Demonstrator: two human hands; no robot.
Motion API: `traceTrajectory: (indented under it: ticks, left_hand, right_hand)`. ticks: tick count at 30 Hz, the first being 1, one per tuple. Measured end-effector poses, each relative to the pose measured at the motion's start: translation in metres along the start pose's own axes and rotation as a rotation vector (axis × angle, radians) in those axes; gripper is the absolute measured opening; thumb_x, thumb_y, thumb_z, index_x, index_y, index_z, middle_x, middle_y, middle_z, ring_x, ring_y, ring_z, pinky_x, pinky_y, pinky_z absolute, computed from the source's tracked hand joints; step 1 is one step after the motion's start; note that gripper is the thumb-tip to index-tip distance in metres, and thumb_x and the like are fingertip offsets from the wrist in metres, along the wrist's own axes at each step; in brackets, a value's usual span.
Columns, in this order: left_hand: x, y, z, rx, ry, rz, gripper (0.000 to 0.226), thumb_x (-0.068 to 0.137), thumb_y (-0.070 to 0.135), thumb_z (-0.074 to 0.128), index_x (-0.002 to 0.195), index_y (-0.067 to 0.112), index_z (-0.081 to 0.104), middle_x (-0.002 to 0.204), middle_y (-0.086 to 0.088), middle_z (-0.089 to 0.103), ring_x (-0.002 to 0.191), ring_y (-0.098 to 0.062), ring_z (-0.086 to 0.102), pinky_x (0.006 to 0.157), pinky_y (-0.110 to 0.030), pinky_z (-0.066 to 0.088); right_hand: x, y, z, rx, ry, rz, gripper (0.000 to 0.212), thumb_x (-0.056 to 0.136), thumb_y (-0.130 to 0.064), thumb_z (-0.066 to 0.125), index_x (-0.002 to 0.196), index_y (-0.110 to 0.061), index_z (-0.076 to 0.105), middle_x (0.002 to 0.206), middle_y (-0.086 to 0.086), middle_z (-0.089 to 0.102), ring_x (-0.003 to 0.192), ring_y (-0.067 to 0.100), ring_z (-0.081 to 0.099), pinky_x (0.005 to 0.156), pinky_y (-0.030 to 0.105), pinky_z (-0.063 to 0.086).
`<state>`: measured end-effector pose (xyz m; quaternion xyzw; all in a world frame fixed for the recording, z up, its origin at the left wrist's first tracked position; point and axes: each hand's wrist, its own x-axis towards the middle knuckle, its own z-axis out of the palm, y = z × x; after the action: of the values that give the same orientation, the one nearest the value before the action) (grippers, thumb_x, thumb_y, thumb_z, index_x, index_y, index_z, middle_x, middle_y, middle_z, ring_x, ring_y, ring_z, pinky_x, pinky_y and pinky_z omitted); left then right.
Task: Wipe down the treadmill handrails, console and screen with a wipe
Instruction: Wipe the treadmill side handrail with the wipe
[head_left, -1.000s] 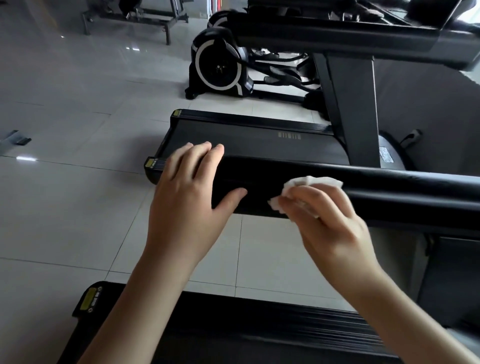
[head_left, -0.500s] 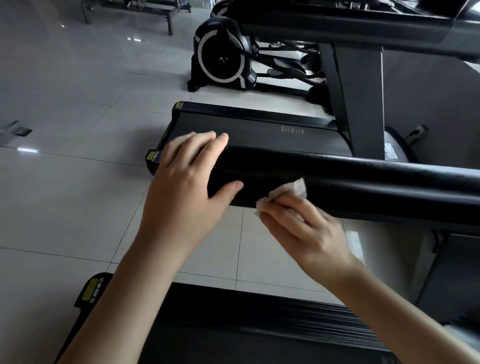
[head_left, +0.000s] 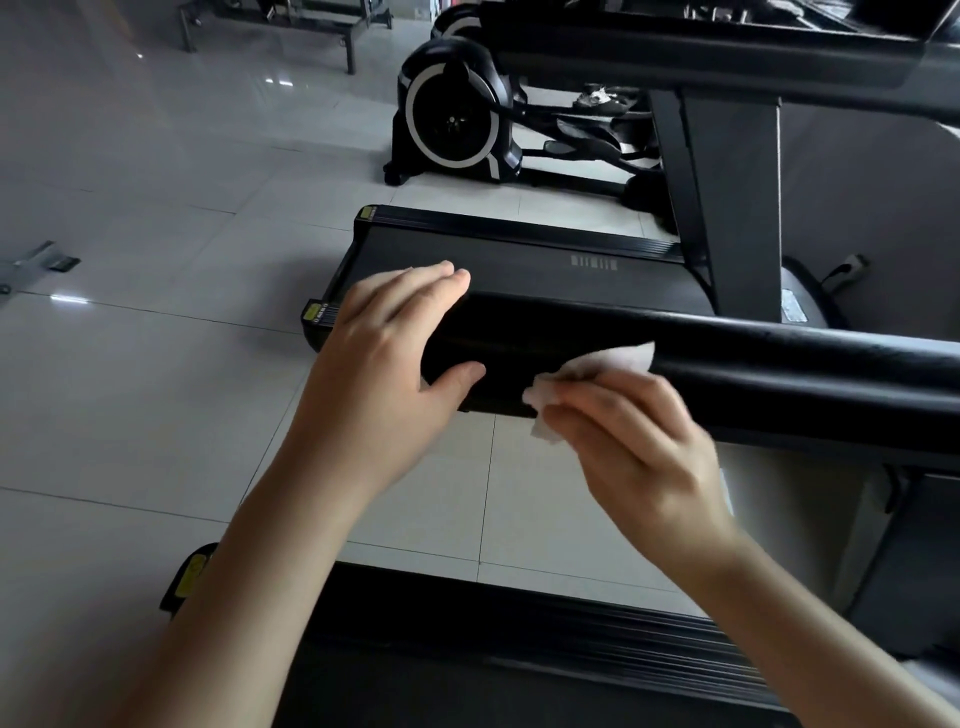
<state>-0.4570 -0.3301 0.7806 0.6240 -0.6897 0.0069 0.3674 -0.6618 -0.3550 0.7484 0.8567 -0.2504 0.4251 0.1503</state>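
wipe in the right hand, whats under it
The wipe is pressed against the near side of the black handrail, pinched by the right hand. The patch of rail beneath it is covered, so its state cannot be seen.

White wipe, glossy black handrail, black-and-white flywheel housing, pale grey tiled floor.

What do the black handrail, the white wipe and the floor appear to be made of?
Handrail: probably foam or vinyl padding, semi-matt black with soft highlights and faint grain.
Wipe: thin nonwoven or paper, white, crumpled.
Floor: glossy pale tiles, probably ceramic, with grout lines and mirror reflections.
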Motion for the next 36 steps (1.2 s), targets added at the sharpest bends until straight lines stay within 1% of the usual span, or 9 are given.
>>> traceTrajectory:
  ticks: [5, 9, 14, 18, 21, 27, 31, 33, 36]
  left_hand:
    - [-0.001, -0.001, -0.003, -0.057, -0.011, -0.044, 0.059, 0.075, 0.026, 0.067, 0.131, 0.01, 0.058, 0.134, -0.005, 0.056, 0.125, -0.022, 0.044, 0.099, -0.004, 0.019]
    - [0.001, -0.005, -0.005, -0.08, -0.031, -0.029, 0.06, 0.074, 0.016, 0.076, 0.131, 0.01, 0.058, 0.133, -0.005, 0.057, 0.125, -0.021, 0.044, 0.098, 0.002, 0.017]
    - [0.0, -0.003, -0.003, -0.086, -0.031, -0.056, 0.058, 0.076, 0.02, 0.071, 0.131, 0.008, 0.057, 0.135, -0.006, 0.055, 0.127, -0.023, 0.044, 0.099, 0.0, 0.017]
    - [-0.004, -0.003, 0.001, -0.104, -0.01, -0.045, 0.058, 0.079, 0.019, 0.073, 0.133, 0.01, 0.056, 0.138, -0.008, 0.051, 0.13, -0.021, 0.038, 0.102, 0.001, 0.014]
    - [-0.007, -0.002, 0.002, -0.129, 0.013, -0.082, 0.059, 0.079, 0.013, 0.076, 0.135, 0.015, 0.055, 0.138, -0.007, 0.047, 0.129, -0.016, 0.032, 0.098, 0.004, 0.014]
    - [-0.005, 0.0, 0.0, -0.141, -0.011, -0.117, 0.059, 0.079, 0.017, 0.076, 0.135, 0.021, 0.055, 0.137, 0.0, 0.047, 0.128, -0.01, 0.034, 0.093, 0.001, 0.018]
    - [-0.004, -0.001, -0.001, -0.129, -0.011, -0.12, 0.059, 0.077, 0.019, 0.077, 0.132, 0.022, 0.057, 0.134, 0.0, 0.05, 0.127, -0.016, 0.04, 0.09, -0.003, 0.02]
    - [-0.003, -0.001, -0.001, -0.13, -0.007, -0.119, 0.059, 0.076, 0.018, 0.079, 0.131, 0.021, 0.058, 0.133, -0.001, 0.052, 0.126, -0.019, 0.043, 0.091, -0.005, 0.021]
    - [-0.003, -0.002, -0.002, -0.151, -0.013, -0.124, 0.06, 0.075, 0.017, 0.079, 0.132, 0.019, 0.058, 0.133, -0.002, 0.052, 0.127, -0.02, 0.044, 0.093, -0.007, 0.022]
  right_hand:
    - [0.011, -0.002, -0.009, -0.005, 0.047, 0.065, 0.02, 0.095, 0.0, 0.057, 0.088, 0.001, 0.075, 0.1, 0.005, 0.071, 0.093, 0.021, 0.058, 0.082, 0.026, 0.052]
    - [0.034, -0.001, -0.008, -0.012, 0.12, 0.227, 0.018, 0.083, 0.012, 0.063, 0.087, -0.001, 0.075, 0.093, 0.01, 0.07, 0.084, 0.027, 0.058, 0.083, 0.02, 0.043]
    - [0.053, -0.013, -0.003, 0.011, -0.011, 0.195, 0.023, 0.077, 0.013, 0.062, 0.085, -0.005, 0.074, 0.089, 0.004, 0.07, 0.08, 0.028, 0.062, 0.069, 0.033, 0.049]
    - [0.068, -0.009, -0.005, 0.033, -0.017, 0.32, 0.018, 0.086, -0.004, 0.058, 0.083, -0.011, 0.074, 0.085, -0.002, 0.071, 0.082, 0.025, 0.063, 0.076, 0.033, 0.048]
    - [0.079, -0.01, -0.006, 0.004, -0.15, 0.312, 0.015, 0.081, -0.012, 0.06, 0.085, -0.015, 0.074, 0.084, -0.003, 0.072, 0.082, 0.026, 0.064, 0.082, 0.035, 0.043]
    - [0.093, -0.003, -0.019, 0.068, -0.291, 0.302, 0.023, 0.077, -0.006, 0.056, 0.09, -0.012, 0.074, 0.084, 0.004, 0.069, 0.075, 0.027, 0.065, 0.062, 0.039, 0.055]
    - [0.109, -0.011, -0.016, 0.515, -0.246, 0.709, 0.035, 0.085, 0.011, 0.056, 0.1, -0.015, 0.074, 0.084, -0.001, 0.068, 0.062, 0.003, 0.065, 0.057, 0.011, 0.049]
    - [0.11, -0.006, -0.014, 0.739, -0.117, 0.937, 0.027, 0.088, 0.006, 0.06, 0.09, -0.017, 0.074, 0.077, 0.0, 0.072, 0.063, 0.005, 0.068, 0.055, 0.015, 0.051]
    - [0.105, -0.004, -0.007, 0.573, -0.092, 0.836, 0.02, 0.086, -0.002, 0.068, 0.087, -0.02, 0.075, 0.084, -0.002, 0.072, 0.073, 0.0, 0.065, 0.063, 0.01, 0.049]
